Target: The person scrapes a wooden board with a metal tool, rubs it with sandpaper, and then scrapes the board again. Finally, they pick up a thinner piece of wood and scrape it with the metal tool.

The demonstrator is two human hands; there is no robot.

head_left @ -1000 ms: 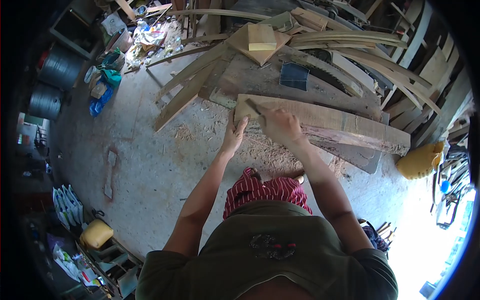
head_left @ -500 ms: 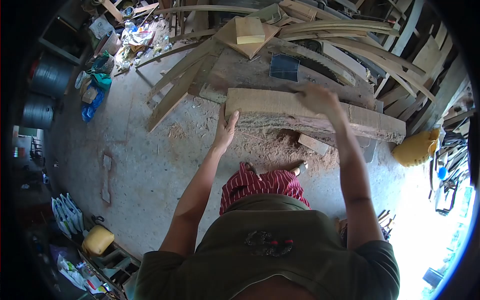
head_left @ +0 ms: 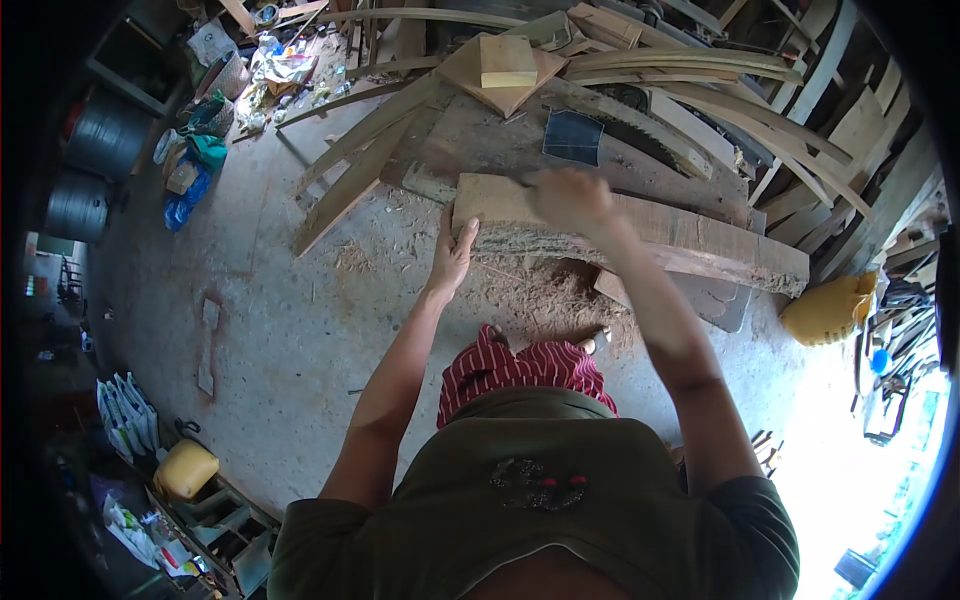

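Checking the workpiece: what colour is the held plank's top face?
Light brown; the plank shows best in the head view.

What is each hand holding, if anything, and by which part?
Left hand: the thick plank, by its left end. Right hand: blurred; its hold can't be told.

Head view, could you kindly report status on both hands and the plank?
Left hand holding plank by one end. Right hand blurred at plank's top. Dark blue patch behind plank, not touching.
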